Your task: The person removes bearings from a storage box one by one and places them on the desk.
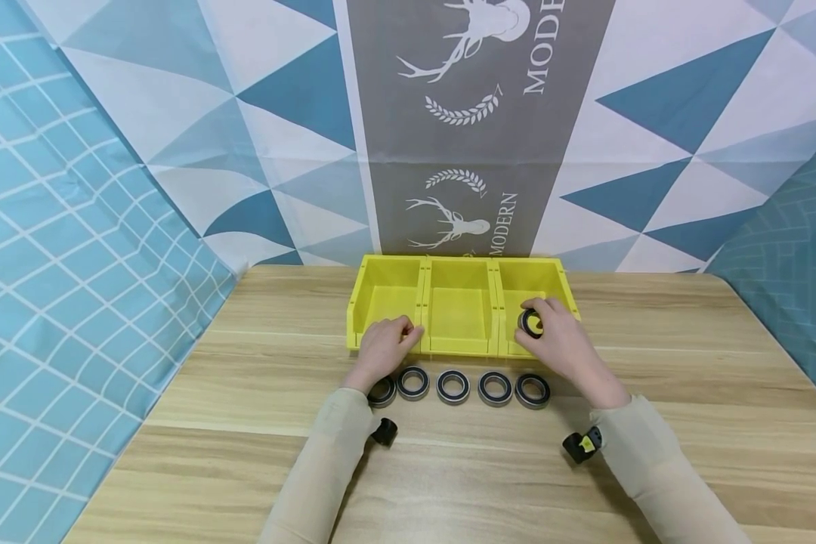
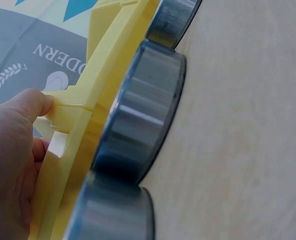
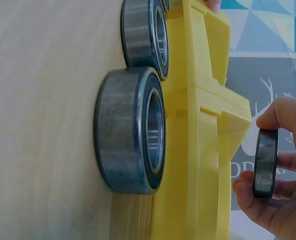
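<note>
My right hand pinches a ball bearing between thumb and fingers, over the front of the right compartment of the yellow bin. In the right wrist view the held bearing is seen edge-on, apart from the bin wall. At the front, by the divider between left and middle compartments, my left hand grips the bin's edge; the left wrist view has its thumb on the rim and its fingers curled behind. Several more bearings lie flat in a row before the bin, the leftmost partly hidden by the left arm.
The wooden table extends around the bin to both sides. A patterned backdrop stands behind it, and a blue tile-patterned sheet hangs at the left. Black wrist cameras sit near the sleeves.
</note>
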Demonstrator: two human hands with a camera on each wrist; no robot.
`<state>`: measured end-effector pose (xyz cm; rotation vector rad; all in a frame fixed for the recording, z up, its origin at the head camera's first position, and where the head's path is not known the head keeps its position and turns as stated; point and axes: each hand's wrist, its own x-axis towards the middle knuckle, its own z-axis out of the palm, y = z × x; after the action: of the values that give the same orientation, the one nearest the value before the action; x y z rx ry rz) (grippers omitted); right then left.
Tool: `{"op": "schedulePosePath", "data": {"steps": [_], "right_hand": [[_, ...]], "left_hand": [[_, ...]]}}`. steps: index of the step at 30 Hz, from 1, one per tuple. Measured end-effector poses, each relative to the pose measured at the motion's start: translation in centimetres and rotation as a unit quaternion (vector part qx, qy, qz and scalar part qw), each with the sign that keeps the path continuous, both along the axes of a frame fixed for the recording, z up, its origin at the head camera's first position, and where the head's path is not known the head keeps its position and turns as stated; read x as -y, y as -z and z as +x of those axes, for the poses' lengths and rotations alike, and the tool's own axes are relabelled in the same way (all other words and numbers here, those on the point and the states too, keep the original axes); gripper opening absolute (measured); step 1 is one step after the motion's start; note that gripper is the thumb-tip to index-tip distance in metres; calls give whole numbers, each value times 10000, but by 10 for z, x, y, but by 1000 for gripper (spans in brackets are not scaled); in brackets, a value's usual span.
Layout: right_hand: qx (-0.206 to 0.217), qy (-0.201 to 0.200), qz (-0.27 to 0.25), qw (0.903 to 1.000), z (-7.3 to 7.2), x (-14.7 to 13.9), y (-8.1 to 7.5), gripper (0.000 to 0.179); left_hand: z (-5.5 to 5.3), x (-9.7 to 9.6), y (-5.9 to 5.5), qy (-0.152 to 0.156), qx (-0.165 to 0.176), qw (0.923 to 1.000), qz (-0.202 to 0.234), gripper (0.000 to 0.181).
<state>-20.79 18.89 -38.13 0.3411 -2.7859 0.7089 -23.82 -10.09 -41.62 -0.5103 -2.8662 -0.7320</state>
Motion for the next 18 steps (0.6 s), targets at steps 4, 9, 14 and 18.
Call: {"op": "schedulePosePath", "data": {"steps": [4,9,14,18], "right_hand": [[4,-35,34,10000,6,2,0,46],[-23,-200,21,9998,13,6,-1,43],[1,-471,-91,9988,21,13,2,41],[90,-610,-243,9978,29,18,4,40]], "left_hand": [[0,0,0,10,-4,10000,14,32],[1,0,-1,10,6,10000,34,32],[1,0,0,-3,14,10000,21,32],[1,0,0,18,-37,10000,-21,32]]}}
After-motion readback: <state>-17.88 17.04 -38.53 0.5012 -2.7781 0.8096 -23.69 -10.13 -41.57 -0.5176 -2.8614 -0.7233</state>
